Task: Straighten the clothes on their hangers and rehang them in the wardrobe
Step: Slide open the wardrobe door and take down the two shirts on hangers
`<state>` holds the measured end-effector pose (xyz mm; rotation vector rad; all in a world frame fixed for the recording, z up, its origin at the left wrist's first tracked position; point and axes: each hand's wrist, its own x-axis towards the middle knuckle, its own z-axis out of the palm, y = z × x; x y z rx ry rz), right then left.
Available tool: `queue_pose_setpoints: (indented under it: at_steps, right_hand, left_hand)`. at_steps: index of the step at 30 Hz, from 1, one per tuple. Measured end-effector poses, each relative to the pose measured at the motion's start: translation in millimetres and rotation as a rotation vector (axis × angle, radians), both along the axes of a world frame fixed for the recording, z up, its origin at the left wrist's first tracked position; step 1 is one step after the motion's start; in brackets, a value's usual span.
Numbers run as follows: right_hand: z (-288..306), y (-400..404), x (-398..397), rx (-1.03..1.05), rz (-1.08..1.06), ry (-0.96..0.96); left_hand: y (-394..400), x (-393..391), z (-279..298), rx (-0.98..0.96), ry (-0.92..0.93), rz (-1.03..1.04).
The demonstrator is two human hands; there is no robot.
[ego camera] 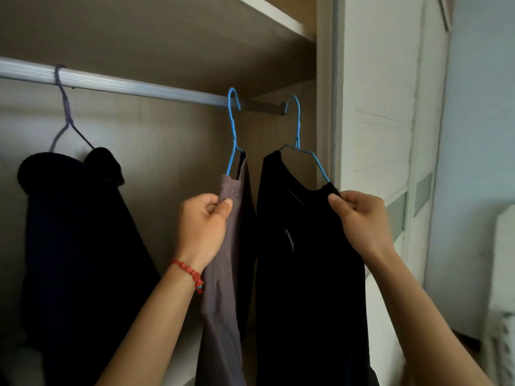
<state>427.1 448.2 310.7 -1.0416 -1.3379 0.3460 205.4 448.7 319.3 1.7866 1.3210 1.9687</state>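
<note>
My left hand pinches the shoulder of a grey-mauve garment on a blue wire hanger, whose hook is up at the silver wardrobe rail. My right hand pinches the shoulder of a black top on a second blue hanger; its hook sits in front of the rail's right end, and I cannot tell whether it is hooked on. A dark garment hangs crookedly on a purple hanger at the left.
A shelf runs above the rail. The white sliding wardrobe door stands just right of the black top. A pale wall and a white patterned object lie at the far right.
</note>
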Motion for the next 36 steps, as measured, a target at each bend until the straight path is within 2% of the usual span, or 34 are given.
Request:
queue_pose_setpoints:
  at_steps: [11, 16, 20, 24, 29, 36]
  right_hand:
    - [-16.9, -138.2, 62.7, -0.005, -0.121, 0.029]
    - [-18.1, -207.9, 94.8, 0.022, -0.236, 0.030]
    - [-19.7, -260.1, 122.7, -0.034, -0.341, 0.050]
    - [-21.9, -289.9, 143.0, -0.104, -0.407, 0.076]
    - [-28.6, -311.5, 169.5, -0.157, -0.493, 0.072]
    - [-44.5, -351.6, 241.2, -0.174, -0.652, 0.139]
  left_hand:
    - [-73.2, 59.0, -33.4, 0.064, -0.004, -0.285]
    - [-110.0, 72.7, -36.0, 0.021, -0.045, -0.407]
    - [-143.1, 88.5, -39.8, -0.028, -0.104, -0.552]
    - [-168.1, 134.9, -55.7, -0.069, -0.156, -0.642]
    - [-175.4, 203.1, -74.9, -0.226, -0.272, -0.715]
    - [-203.6, 304.6, -94.5, -0.330, -0.369, -0.862]
